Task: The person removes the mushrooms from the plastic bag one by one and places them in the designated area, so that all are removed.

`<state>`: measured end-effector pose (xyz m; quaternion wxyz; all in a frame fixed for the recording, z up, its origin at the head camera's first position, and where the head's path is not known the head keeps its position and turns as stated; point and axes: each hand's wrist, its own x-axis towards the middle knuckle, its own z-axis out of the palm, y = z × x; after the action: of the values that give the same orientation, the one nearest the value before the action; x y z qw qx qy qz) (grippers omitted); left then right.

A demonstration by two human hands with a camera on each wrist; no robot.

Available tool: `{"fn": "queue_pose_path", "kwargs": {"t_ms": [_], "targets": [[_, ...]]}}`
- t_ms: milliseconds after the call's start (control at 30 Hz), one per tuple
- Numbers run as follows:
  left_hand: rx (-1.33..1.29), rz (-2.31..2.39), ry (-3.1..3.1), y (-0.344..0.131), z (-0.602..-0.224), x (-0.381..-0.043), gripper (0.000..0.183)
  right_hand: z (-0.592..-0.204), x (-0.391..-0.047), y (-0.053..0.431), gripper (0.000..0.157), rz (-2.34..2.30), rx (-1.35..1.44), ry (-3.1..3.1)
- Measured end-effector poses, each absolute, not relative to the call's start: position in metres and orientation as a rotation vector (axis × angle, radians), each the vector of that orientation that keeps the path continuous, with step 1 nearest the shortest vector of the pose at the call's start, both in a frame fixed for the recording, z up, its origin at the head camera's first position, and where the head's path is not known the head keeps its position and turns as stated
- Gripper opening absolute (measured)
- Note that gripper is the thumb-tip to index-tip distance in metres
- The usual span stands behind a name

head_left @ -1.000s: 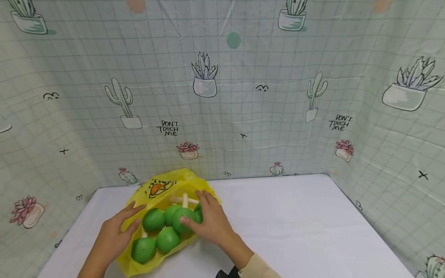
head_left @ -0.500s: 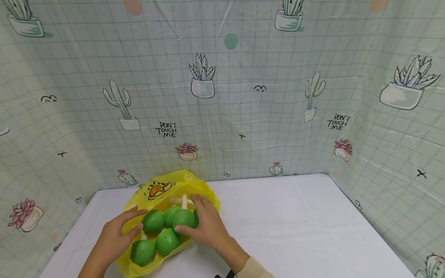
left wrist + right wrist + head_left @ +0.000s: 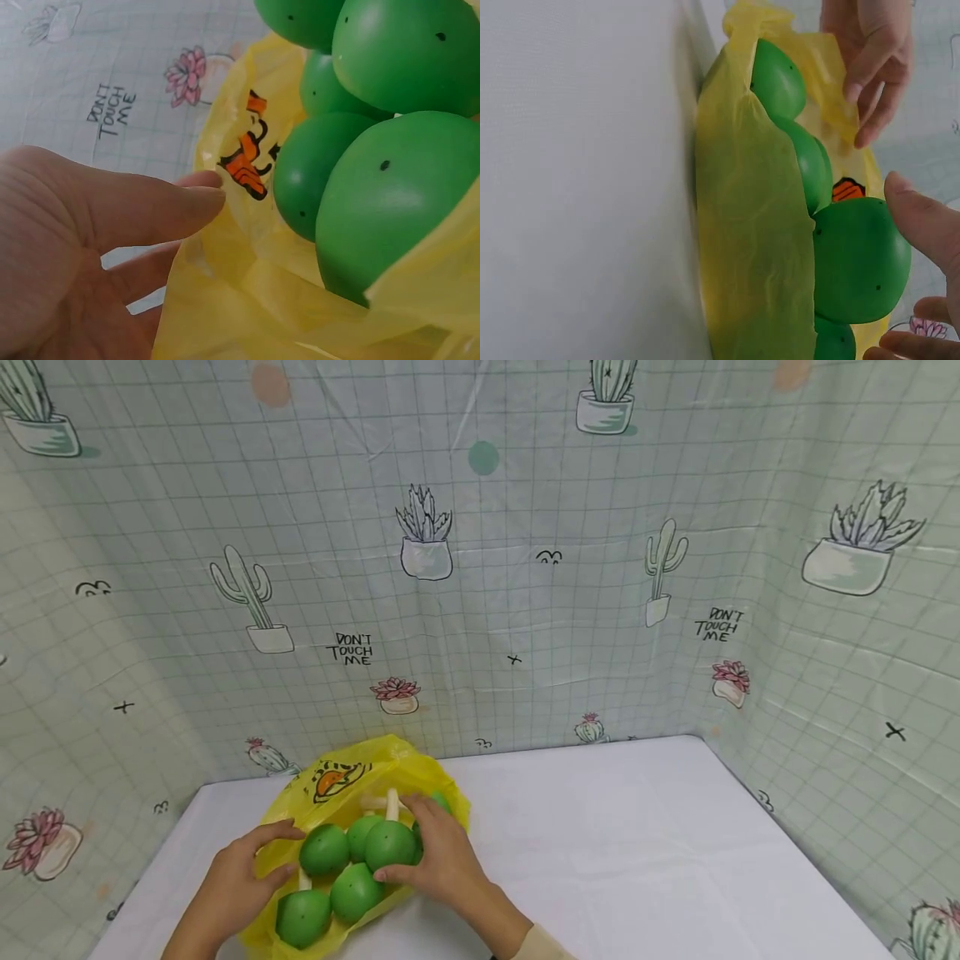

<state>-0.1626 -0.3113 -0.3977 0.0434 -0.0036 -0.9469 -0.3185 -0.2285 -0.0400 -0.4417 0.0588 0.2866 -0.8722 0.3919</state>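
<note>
A yellow plastic bag [image 3: 390, 755] lies with its mouth spread, holding several green, black-dotted round caps on cream stems, like toy mushrooms. My right hand [image 3: 447, 853] reaches into the bag's right side, thumb and fingers spread around one green mushroom [image 3: 391, 846]. The right wrist view has that thumb [image 3: 922, 221] at the cap's edge, the fingers lower down. At the bag's left rim is my left hand [image 3: 234, 878], thumb and index apart, close to another green mushroom [image 3: 325, 850]. In the left wrist view, its other fingers are partly hidden behind the yellow film.
The bag rests on a white-covered table [image 3: 615, 843], toward its left side. A cloth curtain [image 3: 480, 610] printed with cacti and a grid encloses the back and both sides. More green caps [image 3: 303, 917] sit at the bag's front edge.
My right hand has moved left, bringing its thumb to the cap's near edge. My left hand has shifted slightly left and down, with the whole view tilting a little; the mushrooms hold their arrangement.
</note>
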Motion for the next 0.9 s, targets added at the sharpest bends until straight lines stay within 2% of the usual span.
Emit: {"fn": "queue_pose_path", "kwargs": {"t_ms": [433, 900], "targets": [[-0.022, -0.968, -2.985, -0.32, -0.394, -0.172, 0.042, -0.444, -0.228, -0.044, 0.088, 1.241, 0.829, -2.643], [0.063, -1.013, -2.928, -0.326, -0.395, -0.172, 0.054, -0.446, -0.226, -0.047, 0.077, 1.261, 0.82, -2.605]]}}
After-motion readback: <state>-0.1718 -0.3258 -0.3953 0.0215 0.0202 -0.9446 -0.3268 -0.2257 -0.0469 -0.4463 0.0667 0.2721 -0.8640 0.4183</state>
